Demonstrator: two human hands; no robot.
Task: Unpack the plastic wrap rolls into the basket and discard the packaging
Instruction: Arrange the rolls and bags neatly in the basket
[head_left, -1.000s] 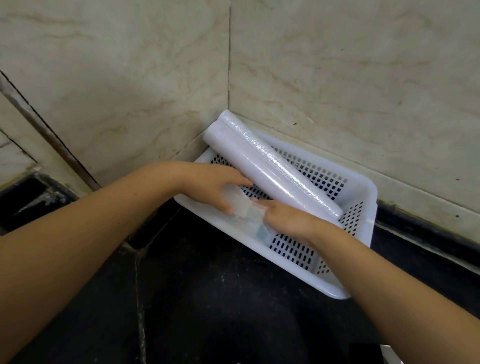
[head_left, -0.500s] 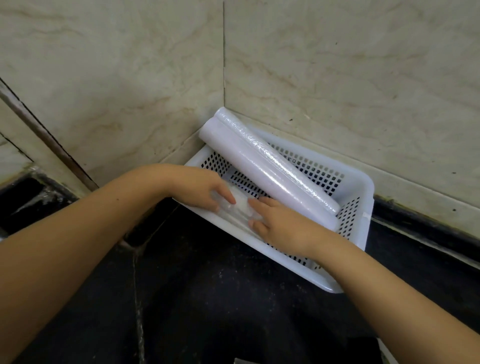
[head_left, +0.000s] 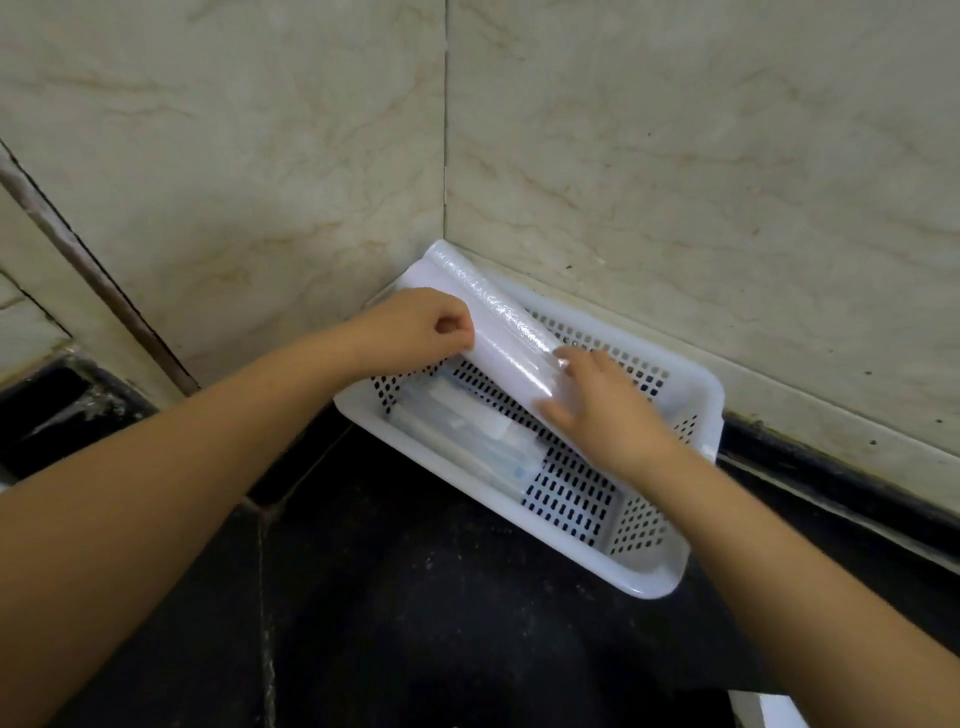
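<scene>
Marble-veined wall tiles (head_left: 675, 171) meet in a corner over the black countertop (head_left: 415, 623), and the white perforated basket (head_left: 649, 584) is pushed into that corner so it cannot slide while I work. My left hand (head_left: 415, 332) pinches the film near the far end of the plastic wrap rolls (head_left: 493, 332), which lean on the basket's back rim, while my right hand (head_left: 597, 410) lies spread against their near end, probably to steady them. Clear packaging (head_left: 462, 431) lies along the basket floor, not yet discarded.
</scene>
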